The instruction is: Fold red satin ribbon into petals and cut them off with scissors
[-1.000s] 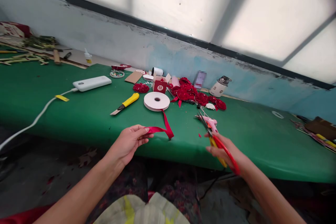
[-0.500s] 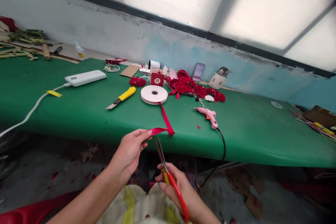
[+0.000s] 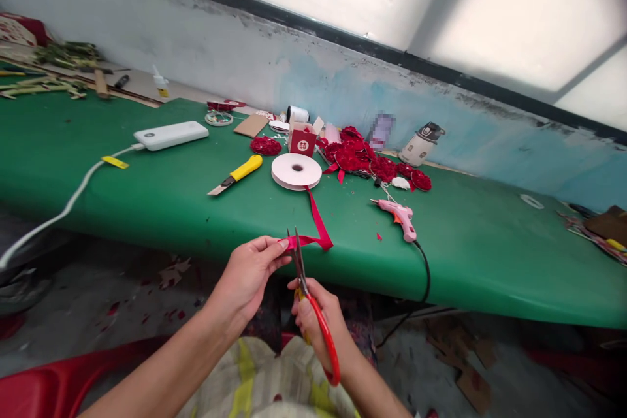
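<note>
My left hand [image 3: 252, 271] pinches the end of a red ribbon [image 3: 319, 225] between thumb and fingers, just off the table's front edge. The ribbon runs back, with a fold, to a white spool [image 3: 289, 177] lying flat on the table. In my right hand [image 3: 318, 313] is a pair of scissors [image 3: 321, 333] with red and yellow handles. Their blades stand slightly apart, pointing up, with the ribbon between them close to my left fingertips. Left of the spool lies a yellow utility knife [image 3: 245, 170] with its blade out.
On the green table [image 3: 470, 241] lie a pink glue gun [image 3: 399, 214] with a black cord, a heap of red fabric flowers [image 3: 350, 153], a small red box [image 3: 301, 142], a white power bank [image 3: 171, 135] with a cable, and a bottle [image 3: 421, 144] near the wall.
My right hand has raised the scissors, bringing the blades around the ribbon beside my left fingers. The whole view has shifted slightly. My left hand still pinches the ribbon.
</note>
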`<state>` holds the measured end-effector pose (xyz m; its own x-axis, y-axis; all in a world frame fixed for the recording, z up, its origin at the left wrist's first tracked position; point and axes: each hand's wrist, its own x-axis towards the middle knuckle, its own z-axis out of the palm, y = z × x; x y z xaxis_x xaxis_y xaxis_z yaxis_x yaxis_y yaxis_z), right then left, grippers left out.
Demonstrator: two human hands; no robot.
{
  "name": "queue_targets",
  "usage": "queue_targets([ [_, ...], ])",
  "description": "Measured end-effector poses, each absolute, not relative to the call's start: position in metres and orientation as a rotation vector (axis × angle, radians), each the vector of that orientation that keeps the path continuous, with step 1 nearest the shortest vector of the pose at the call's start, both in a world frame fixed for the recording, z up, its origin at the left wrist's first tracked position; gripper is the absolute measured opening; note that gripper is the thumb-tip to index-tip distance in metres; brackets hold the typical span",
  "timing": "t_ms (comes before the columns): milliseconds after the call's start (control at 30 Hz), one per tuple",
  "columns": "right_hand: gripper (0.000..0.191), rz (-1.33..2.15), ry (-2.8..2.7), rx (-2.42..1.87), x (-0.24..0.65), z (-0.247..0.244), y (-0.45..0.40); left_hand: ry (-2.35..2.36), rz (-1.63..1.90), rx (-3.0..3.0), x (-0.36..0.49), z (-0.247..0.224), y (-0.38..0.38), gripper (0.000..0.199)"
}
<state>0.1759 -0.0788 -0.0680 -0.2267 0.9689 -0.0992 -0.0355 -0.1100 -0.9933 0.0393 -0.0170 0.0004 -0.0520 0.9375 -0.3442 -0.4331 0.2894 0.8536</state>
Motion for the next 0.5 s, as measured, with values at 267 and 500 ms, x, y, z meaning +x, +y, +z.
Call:
queue_targets([
  [267, 0.039, 1.445, -1.337, -1.165, 0.175, -0.061, -0.081, 1.110, 1.258, 0.637, 0.038, 0.002, -0.021, 0.016],
  [500, 0.038, 1.421, -1.362, -1.171, 0.175, -0.055, -0.082, 1.115, 1.278, 0.659, 0.037, -0.002, -0.020, 0.017],
])
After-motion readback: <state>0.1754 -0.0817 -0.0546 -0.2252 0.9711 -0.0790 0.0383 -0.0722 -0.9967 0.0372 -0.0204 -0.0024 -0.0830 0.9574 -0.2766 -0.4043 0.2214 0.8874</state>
